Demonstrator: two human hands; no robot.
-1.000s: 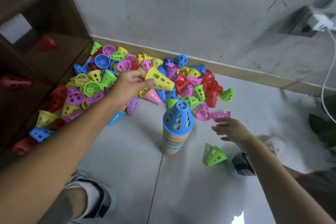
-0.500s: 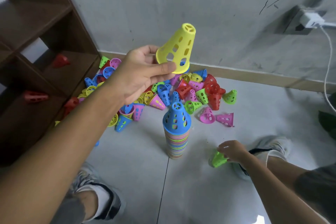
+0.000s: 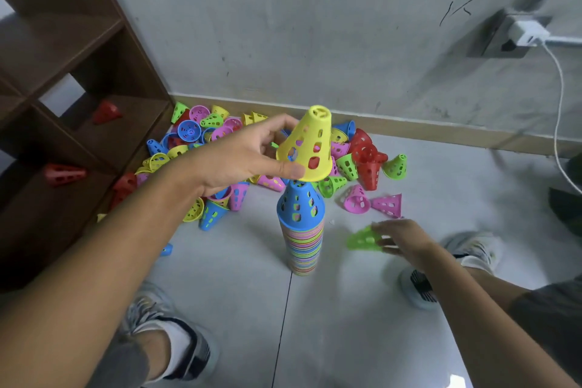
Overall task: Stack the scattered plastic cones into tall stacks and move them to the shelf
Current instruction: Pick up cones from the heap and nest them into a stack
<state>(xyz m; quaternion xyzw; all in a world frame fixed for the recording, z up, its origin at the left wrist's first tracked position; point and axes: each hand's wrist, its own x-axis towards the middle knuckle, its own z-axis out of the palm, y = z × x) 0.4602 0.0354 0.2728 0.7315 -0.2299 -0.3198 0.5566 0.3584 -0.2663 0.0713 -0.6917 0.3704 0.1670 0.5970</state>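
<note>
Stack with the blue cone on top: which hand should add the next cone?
Left hand: its yellow cone hovers upright right above the stack. The right hand is low, off to the side.

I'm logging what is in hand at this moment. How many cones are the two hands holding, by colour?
Yellow cone, in the left hand: 1
Green cone, in the right hand: 1
Total: 2
</note>
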